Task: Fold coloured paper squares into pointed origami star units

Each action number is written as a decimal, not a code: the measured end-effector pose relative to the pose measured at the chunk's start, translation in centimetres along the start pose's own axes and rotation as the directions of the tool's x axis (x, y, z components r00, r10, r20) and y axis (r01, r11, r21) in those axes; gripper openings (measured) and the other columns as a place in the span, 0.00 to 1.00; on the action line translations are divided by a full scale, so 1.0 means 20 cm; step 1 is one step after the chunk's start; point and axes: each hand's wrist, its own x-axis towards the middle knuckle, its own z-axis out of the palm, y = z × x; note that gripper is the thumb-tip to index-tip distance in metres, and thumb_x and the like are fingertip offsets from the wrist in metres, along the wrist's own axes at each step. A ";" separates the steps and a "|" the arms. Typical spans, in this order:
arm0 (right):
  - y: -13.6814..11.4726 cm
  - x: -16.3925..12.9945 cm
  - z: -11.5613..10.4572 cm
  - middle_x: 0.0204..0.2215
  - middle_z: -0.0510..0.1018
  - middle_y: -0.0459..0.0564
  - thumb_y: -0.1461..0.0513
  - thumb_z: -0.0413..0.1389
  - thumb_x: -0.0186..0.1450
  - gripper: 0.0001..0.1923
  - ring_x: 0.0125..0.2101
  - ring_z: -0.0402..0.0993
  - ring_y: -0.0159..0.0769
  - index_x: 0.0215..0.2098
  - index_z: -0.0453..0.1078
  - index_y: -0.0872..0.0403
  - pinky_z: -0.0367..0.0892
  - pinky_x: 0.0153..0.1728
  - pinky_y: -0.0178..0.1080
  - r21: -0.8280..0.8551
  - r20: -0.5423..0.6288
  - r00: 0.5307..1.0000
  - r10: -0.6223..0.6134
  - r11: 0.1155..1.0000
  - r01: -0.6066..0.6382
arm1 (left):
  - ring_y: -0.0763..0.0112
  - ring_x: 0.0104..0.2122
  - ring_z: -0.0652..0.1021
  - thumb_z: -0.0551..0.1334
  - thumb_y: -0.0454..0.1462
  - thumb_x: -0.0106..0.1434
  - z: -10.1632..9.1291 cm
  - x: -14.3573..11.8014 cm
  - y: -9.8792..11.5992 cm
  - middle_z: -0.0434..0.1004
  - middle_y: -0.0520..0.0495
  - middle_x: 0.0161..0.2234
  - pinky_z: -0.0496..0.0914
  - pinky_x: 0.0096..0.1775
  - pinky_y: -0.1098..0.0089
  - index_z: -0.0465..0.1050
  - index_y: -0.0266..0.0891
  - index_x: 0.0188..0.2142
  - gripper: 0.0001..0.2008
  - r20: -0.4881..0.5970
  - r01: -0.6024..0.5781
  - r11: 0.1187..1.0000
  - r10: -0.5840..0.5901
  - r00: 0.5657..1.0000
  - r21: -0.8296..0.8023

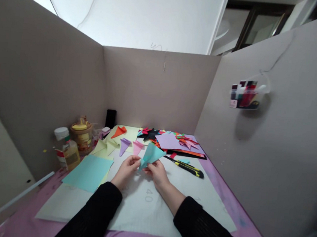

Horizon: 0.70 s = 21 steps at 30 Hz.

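You can read one marking only: the number "40", printed in grey on the pale cutting mat (195, 197) that lies on the worktop. It sits at about 6 o'clock from your two hands, just below your wrists, between your sleeves. The label on the bottle (68, 150) at 9 o'clock and the packets in the wall holder (246, 94) at 2 o'clock are too small to read.
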 end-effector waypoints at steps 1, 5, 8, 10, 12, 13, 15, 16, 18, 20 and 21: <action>0.00 0.00 0.00 0.27 0.77 0.47 0.61 0.60 0.48 0.15 0.21 0.74 0.32 0.33 0.65 0.56 0.65 0.19 0.30 -0.001 -0.002 1.000 0.005 1.000 -0.005 | 0.73 0.27 0.72 0.66 0.44 0.50 0.00 0.00 0.00 0.73 0.50 0.29 0.63 0.30 0.74 0.70 0.37 0.36 0.17 -0.001 -0.007 1.000 0.007 1.000 0.005; 0.01 0.01 -0.01 0.27 0.76 0.46 0.59 0.61 0.49 0.16 0.21 0.74 0.32 0.34 0.65 0.56 0.66 0.20 0.30 0.004 -0.018 1.000 0.025 1.000 -0.025 | 0.73 0.27 0.72 0.66 0.43 0.51 0.00 0.00 -0.01 0.73 0.50 0.27 0.63 0.31 0.73 0.71 0.36 0.33 0.14 0.006 -0.067 0.997 0.067 0.998 0.025; 0.01 0.01 -0.01 0.28 0.76 0.47 0.59 0.61 0.50 0.17 0.22 0.75 0.31 0.35 0.65 0.56 0.66 0.21 0.30 0.007 0.004 1.000 0.018 1.000 -0.018 | 0.70 0.29 0.73 0.66 0.41 0.50 0.01 0.00 0.00 0.74 0.48 0.28 0.65 0.33 0.72 0.70 0.36 0.33 0.13 0.022 -0.094 0.994 0.093 0.995 0.063; 0.01 0.01 -0.02 0.29 0.76 0.47 0.59 0.62 0.50 0.17 0.22 0.75 0.31 0.36 0.65 0.56 0.66 0.21 0.29 0.014 0.007 1.000 0.016 1.000 -0.017 | 0.69 0.30 0.74 0.66 0.41 0.50 0.02 -0.01 0.01 0.74 0.48 0.29 0.66 0.34 0.71 0.70 0.36 0.32 0.12 0.020 -0.124 0.984 0.122 0.992 0.129; 0.02 0.01 -0.02 0.28 0.76 0.47 0.59 0.62 0.49 0.17 0.22 0.75 0.31 0.35 0.65 0.56 0.66 0.20 0.29 0.027 -0.010 1.000 0.028 0.999 -0.027 | 0.67 0.31 0.74 0.65 0.40 0.52 0.02 -0.02 0.01 0.75 0.47 0.29 0.66 0.34 0.70 0.71 0.37 0.32 0.10 0.017 -0.186 0.954 0.187 0.982 0.236; 0.02 0.02 -0.02 0.27 0.76 0.47 0.60 0.62 0.49 0.16 0.22 0.74 0.31 0.34 0.65 0.56 0.66 0.20 0.29 0.033 -0.020 0.999 0.037 0.999 -0.037 | 0.66 0.31 0.74 0.64 0.40 0.53 0.02 -0.03 0.01 0.75 0.47 0.29 0.66 0.35 0.69 0.72 0.38 0.31 0.08 0.025 -0.226 0.927 0.229 0.973 0.298; 0.03 0.02 -0.03 0.25 0.76 0.46 0.61 0.61 0.48 0.15 0.21 0.74 0.31 0.33 0.65 0.56 0.65 0.20 0.29 0.047 -0.041 0.997 0.058 0.997 -0.056 | 0.64 0.33 0.74 0.62 0.39 0.55 0.02 -0.04 0.00 0.76 0.47 0.31 0.66 0.38 0.66 0.74 0.40 0.30 0.06 0.062 -0.314 0.856 0.318 0.946 0.411; 0.03 0.02 -0.03 0.24 0.75 0.46 0.62 0.61 0.48 0.15 0.21 0.74 0.31 0.33 0.65 0.56 0.65 0.19 0.29 0.055 -0.051 0.996 0.067 0.996 -0.064 | 0.63 0.34 0.74 0.61 0.39 0.56 0.03 -0.04 0.00 0.77 0.46 0.32 0.66 0.40 0.65 0.75 0.41 0.31 0.05 0.090 -0.358 0.818 0.357 0.930 0.451; 0.02 0.02 -0.03 0.25 0.75 0.46 0.62 0.61 0.48 0.15 0.21 0.73 0.31 0.32 0.65 0.56 0.65 0.19 0.29 0.079 -0.057 0.996 0.070 0.995 -0.066 | 0.61 0.38 0.74 0.62 0.38 0.56 0.03 -0.05 -0.01 0.77 0.45 0.34 0.65 0.44 0.62 0.77 0.44 0.33 0.06 0.136 -0.424 0.767 0.412 0.901 0.482; 0.01 0.02 -0.03 0.26 0.75 0.47 0.62 0.61 0.48 0.15 0.21 0.73 0.30 0.33 0.65 0.55 0.65 0.19 0.29 0.105 -0.041 0.997 0.061 0.993 -0.056 | 0.58 0.41 0.72 0.63 0.38 0.55 0.04 -0.05 -0.01 0.77 0.43 0.37 0.63 0.47 0.59 0.78 0.45 0.36 0.09 0.151 -0.450 0.756 0.434 0.888 0.475; 0.01 0.01 -0.03 0.27 0.76 0.47 0.61 0.62 0.48 0.15 0.21 0.73 0.30 0.33 0.66 0.55 0.65 0.19 0.29 0.114 -0.026 0.998 0.053 0.992 -0.050 | 0.57 0.42 0.72 0.63 0.39 0.54 0.04 -0.05 -0.01 0.76 0.43 0.38 0.63 0.47 0.59 0.78 0.46 0.37 0.10 0.149 -0.451 0.760 0.436 0.888 0.468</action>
